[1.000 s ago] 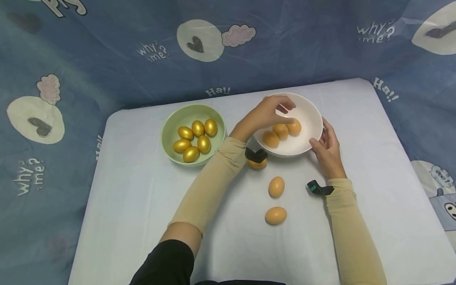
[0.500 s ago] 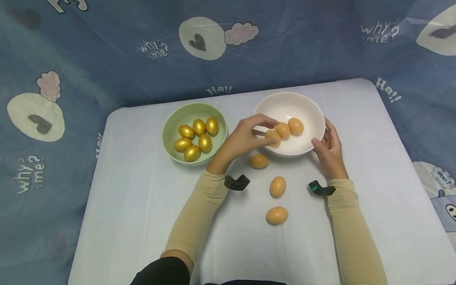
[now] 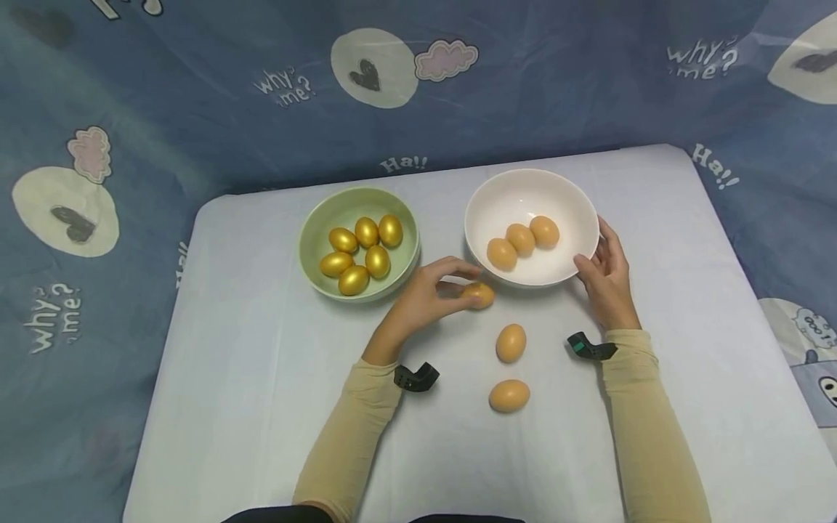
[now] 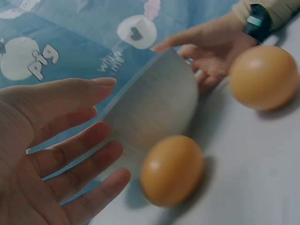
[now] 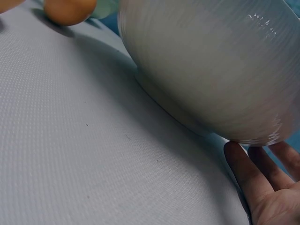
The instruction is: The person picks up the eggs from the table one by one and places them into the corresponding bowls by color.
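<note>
A brown egg (image 3: 479, 295) lies on the white table (image 3: 248, 378), just in front of the near rim of the white bowl (image 3: 531, 190). It is reached by the left hand (image 3: 428, 294), whose fingers are spread and loosely curved around its left side; in the left wrist view a narrow gap is seen between the fingertips (image 4: 105, 180) and the egg, so nothing is pinched. The far right edge of the bowl is touched by the right hand (image 3: 604, 276), with the thumb against the outer wall and the fingers (image 5: 262, 185) laid straight under the rim. Three brown eggs (image 3: 521, 239) are held in the white bowl. A green bowl (image 3: 330, 213) with six golden eggs (image 3: 362, 250) stands just left of the left hand, close to it. Two more brown eggs (image 3: 510, 343) are set on the table between the forearms, near each other but apart. Wide bare table is left toward the near edge and the left edge; less room is left at the right edge beyond the right hand. On the blue cloth (image 3: 196, 109) behind and around the table, "why? me?" and "Ha!!" can be read
</note>
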Demonstrator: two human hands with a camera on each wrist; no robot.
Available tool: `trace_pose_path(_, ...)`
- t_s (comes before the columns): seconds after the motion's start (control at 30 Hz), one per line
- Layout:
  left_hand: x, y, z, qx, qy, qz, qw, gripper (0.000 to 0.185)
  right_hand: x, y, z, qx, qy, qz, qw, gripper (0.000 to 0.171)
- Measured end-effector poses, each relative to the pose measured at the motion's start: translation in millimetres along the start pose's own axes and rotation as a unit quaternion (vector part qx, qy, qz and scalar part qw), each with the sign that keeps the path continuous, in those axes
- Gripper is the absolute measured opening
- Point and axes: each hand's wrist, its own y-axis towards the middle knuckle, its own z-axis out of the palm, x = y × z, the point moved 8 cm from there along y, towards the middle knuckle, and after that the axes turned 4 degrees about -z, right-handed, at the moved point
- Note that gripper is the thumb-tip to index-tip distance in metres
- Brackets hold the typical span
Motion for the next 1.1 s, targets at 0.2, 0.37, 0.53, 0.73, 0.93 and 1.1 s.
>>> trace_pose_path(0.2, 15.5, 0.0, 6.8, -0.003, 0.042, 0.000, 0.9991, 0.043, 1, -1, -1, -0.002, 0.000, -0.002, 1.000, 0.075)
trace_pose_path(0.37, 27.8, 2.9, 16.2, 0.017, 0.087, -0.015, 0.9959, 0.044, -1, -2, 0, -0.004, -0.010, 0.007, 1.000, 0.076)
trace_pose_path(0.53, 35.9, 4.4, 23.7, 0.021, 0.095, -0.025, 0.9949, 0.047, 0, -1, 1, -0.004, -0.010, 0.002, 1.000, 0.075)
trace_pose_path(0.73, 37.8, 3.1, 25.7, 0.012, 0.098, -0.030, 0.9947, 0.046, 0, 0, 1, -0.005, -0.009, 0.002, 1.000, 0.076)
trace_pose_path(0.93, 36.1, 1.3, 24.3, 0.009, 0.098, -0.028, 0.9948, 0.043, -1, 0, 0, -0.009, -0.010, 0.007, 1.000, 0.076)
trace_pose_path(1.1, 36.0, 0.1, 23.5, 0.012, 0.091, -0.036, 0.9952, 0.043, 0, 0, 0, -0.009, -0.013, 0.007, 1.000, 0.076)
